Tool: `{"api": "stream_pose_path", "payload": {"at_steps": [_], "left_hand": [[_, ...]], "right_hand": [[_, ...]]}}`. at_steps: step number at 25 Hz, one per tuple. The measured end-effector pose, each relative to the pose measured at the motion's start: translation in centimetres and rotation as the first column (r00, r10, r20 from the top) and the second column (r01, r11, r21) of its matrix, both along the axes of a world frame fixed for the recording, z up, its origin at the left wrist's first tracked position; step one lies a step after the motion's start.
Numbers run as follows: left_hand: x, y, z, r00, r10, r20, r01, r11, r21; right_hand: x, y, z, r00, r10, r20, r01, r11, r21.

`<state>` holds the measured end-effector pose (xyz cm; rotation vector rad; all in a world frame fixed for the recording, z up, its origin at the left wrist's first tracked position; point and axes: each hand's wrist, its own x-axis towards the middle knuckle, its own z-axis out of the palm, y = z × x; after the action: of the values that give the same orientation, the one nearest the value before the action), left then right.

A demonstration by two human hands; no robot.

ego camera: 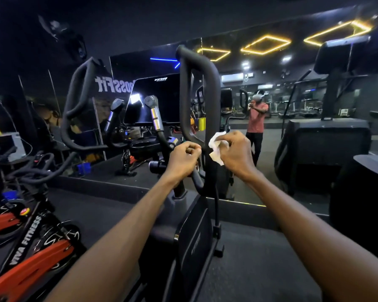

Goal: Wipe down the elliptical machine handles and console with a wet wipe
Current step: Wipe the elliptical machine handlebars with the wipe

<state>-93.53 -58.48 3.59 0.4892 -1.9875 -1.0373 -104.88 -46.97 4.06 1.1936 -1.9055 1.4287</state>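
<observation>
- Right hand (236, 152) of ours grips a crumpled white wet wipe (216, 149), fingers curled round it, and presses it against the lower right side of the near loop handle (200, 94) of the elliptical machine (190, 232).
- Our left hand (183, 159) sits just left of that same bar, fingers curled in a loose fist; we cannot tell whether it grips the bar or only rests beside it.
- We see the near loop handle standing upright between our two hands, its black padded loop rising above them.
- We see the far loop handle (76, 101) well to the left, tilted and untouched.
- We see the console screen (155, 99) between the two loops, dark, with a bright reflection low on its left side.
- Two short grips with silver bands (154, 114) stand in front of the console, leaning outwards.
- We see a red spin bike (31, 247) at lower left, lettered "VIVA FITNESS".
- A wall mirror (292, 105) faces us; in it stands a person in a red shirt and a headset (258, 118), hands raised.
- Yellow diamond-shaped ceiling lights (265, 44) show in the mirror.
- We see another black machine (327, 136) at right, near the mirror.
</observation>
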Motion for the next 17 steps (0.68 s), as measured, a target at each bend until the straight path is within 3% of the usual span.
{"api": "stream_pose_path", "payload": {"at_steps": [5, 8, 10, 14, 17], "left_hand": [[-3.9, -2.8, -0.3, 0.990, 0.142, 0.001, -0.132, 0.927, -0.352], [-5.7, -5.0, -1.0, 0.986, 0.153, -0.064, -0.166, 0.893, -0.417], [-6.4, -6.1, -1.4, 0.985, 0.128, -0.117, -0.168, 0.876, -0.453], [-6.9, -6.9, -0.6, 0.979, 0.115, -0.168, -0.191, 0.810, -0.555], [-6.9, -7.7, -0.1, 0.981, 0.109, -0.162, -0.182, 0.809, -0.560]], "right_hand": [[-3.7, -3.5, 2.2, 0.892, -0.075, -0.446, 0.144, 0.982, 0.122], [-3.9, -3.7, 0.9, 0.787, 0.093, -0.610, 0.132, 0.940, 0.314], [-4.4, -3.9, 0.4, 0.734, 0.163, -0.660, 0.151, 0.907, 0.393], [-5.2, -4.3, 2.4, 0.820, 0.000, -0.572, 0.137, 0.971, 0.196], [-4.0, -3.7, -0.5, 0.665, 0.196, -0.721, 0.234, 0.862, 0.450]]}}
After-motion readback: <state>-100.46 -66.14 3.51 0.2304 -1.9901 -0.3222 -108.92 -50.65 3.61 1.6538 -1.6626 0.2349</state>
